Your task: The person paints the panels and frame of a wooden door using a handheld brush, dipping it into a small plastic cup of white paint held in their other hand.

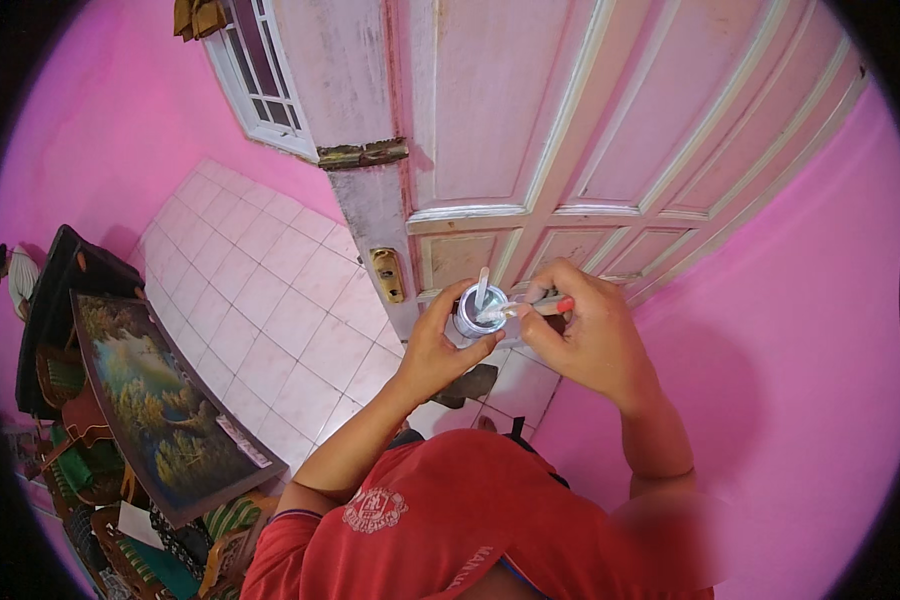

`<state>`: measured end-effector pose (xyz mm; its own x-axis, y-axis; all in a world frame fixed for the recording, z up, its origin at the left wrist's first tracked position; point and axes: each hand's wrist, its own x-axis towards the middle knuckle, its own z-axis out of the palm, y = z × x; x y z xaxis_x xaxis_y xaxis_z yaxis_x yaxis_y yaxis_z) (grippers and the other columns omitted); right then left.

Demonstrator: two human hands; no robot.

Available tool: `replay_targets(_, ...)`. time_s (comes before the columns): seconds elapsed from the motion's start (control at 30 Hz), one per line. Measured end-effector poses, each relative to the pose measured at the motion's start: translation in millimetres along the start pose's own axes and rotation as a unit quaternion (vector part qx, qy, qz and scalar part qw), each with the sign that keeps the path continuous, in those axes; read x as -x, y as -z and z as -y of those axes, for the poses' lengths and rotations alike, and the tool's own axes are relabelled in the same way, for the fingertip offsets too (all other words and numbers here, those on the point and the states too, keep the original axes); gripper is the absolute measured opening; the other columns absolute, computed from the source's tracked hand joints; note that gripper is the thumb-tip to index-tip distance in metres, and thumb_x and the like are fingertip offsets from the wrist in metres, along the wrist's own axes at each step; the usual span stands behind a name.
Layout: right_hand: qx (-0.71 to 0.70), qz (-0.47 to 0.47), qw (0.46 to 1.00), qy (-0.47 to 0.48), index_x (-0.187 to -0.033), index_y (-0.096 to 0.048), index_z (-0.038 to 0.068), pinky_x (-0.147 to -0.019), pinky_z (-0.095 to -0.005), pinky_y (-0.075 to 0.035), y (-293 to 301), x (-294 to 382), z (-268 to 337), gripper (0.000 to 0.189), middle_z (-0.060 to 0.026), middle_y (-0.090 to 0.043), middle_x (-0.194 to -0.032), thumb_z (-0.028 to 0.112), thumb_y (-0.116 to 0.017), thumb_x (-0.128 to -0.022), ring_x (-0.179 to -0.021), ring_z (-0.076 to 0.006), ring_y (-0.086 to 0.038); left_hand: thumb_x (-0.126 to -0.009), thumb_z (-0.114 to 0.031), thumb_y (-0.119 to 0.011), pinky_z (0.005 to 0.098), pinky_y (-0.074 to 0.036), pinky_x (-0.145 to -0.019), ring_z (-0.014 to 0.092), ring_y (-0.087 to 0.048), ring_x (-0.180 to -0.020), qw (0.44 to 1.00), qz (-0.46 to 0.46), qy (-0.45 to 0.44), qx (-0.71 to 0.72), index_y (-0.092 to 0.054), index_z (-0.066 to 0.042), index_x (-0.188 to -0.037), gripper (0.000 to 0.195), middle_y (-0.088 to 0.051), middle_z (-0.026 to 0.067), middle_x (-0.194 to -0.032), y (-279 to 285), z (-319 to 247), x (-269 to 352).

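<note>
A small open paint can [468, 327] is gripped around its side by my left hand [436, 346]. Pale paint shows inside it, and a flat wooden stick [482, 283] leans upright against its far rim. Between the thumb and fingers of my right hand [581, 322] is a paintbrush [544, 306] with a red handle end. Its whitish bristles are at the can's mouth, over or in the paint; I cannot tell which. Just beyond the can stands a panelled wooden door [487, 135] in worn pink, with white along its mouldings.
A brass lock plate [388, 274] and a worn wood piece [364, 154] sit on the door's edge. To the left, a framed landscape painting [172, 397] rests over stacked chairs [225, 532]. A person [21, 281] is at far left. Pink wall [810, 360] rises close on my right.
</note>
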<state>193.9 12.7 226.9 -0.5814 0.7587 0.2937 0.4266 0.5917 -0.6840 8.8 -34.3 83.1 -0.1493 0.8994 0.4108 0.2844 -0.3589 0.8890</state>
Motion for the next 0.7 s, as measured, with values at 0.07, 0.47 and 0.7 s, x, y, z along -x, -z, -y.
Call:
replay_targets(0.07, 0.014, 0.023, 0.999, -0.022, -0.094, -0.057, 0.003, -0.058, -0.0359, -0.050, -4, -5, 3, 0.023, -0.0159, -0.064, -0.075, 0.015, -0.074, -0.083, -0.062, -0.0266, -0.065, -0.077, -0.014, -0.085, 0.0346, -0.050, -0.097, 0.022, -0.065, -0.110, 1.000, 0.006, 0.009, -0.007, -0.053, -0.001, -0.135, 0.068, -0.066, 0.0131, -0.118, 3, 0, 0)
replay_targets(0.47, -0.013, 0.045, 0.998, -0.044, -0.094, -0.058, 0.003, -0.057, -0.0373, -0.049, -14, -18, 5, 0.024, -0.0160, -0.064, -0.073, 0.016, -0.074, -0.082, -0.059, -0.0275, -0.063, -0.075, -0.015, -0.086, 0.0363, -0.049, -0.098, 0.026, -0.064, -0.111, 1.000, 0.001, 0.015, 0.003, -0.052, -0.001, -0.136, 0.071, -0.065, 0.0143, -0.119, 13, 11, 1)
replay_targets(0.7, -0.113, -0.062, 0.988, -0.083, -0.091, -0.058, 0.003, -0.052, -0.0318, -0.045, -10, -19, -35, 0.017, -0.0066, -0.064, -0.071, 0.013, -0.071, -0.089, -0.056, -0.0129, -0.059, -0.075, -0.013, -0.086, 0.0344, -0.046, -0.103, 0.020, -0.060, -0.117, 0.999, 0.007, 0.045, 0.014, -0.052, 0.000, -0.136, 0.071, -0.062, 0.0122, -0.123, 14, 6, -7)
